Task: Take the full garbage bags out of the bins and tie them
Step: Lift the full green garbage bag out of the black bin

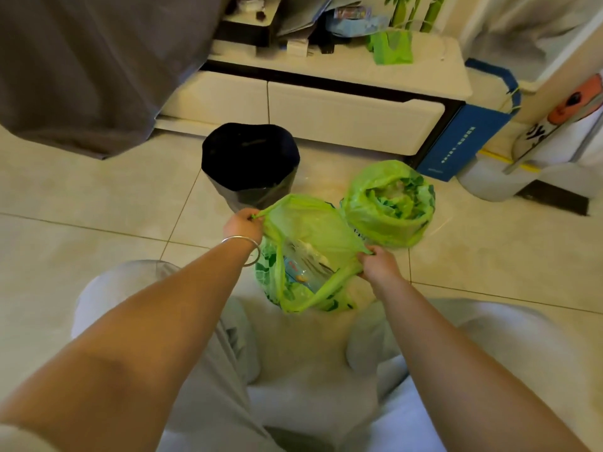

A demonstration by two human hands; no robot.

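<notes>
A green garbage bag (306,230) full of wrappers and clear plastic stands on the tiled floor between my knees. My left hand (243,225) pinches the bag's rim at its far left corner. My right hand (378,264) pinches the rim on the opposite side, so the mouth is stretched wide between them. A second green garbage bag (362,203) sits in a bin just to the right, its rim folded over the edge and waste showing inside. A dark bin (249,161) with a black liner stands behind my left hand.
A white low cabinet (342,115) with drawers runs along the back, cluttered on top. A grey cloth (98,66) hangs at the upper left. A blue box (470,138) leans by the cabinet's right end. My knees in light trousers (202,370) fill the foreground.
</notes>
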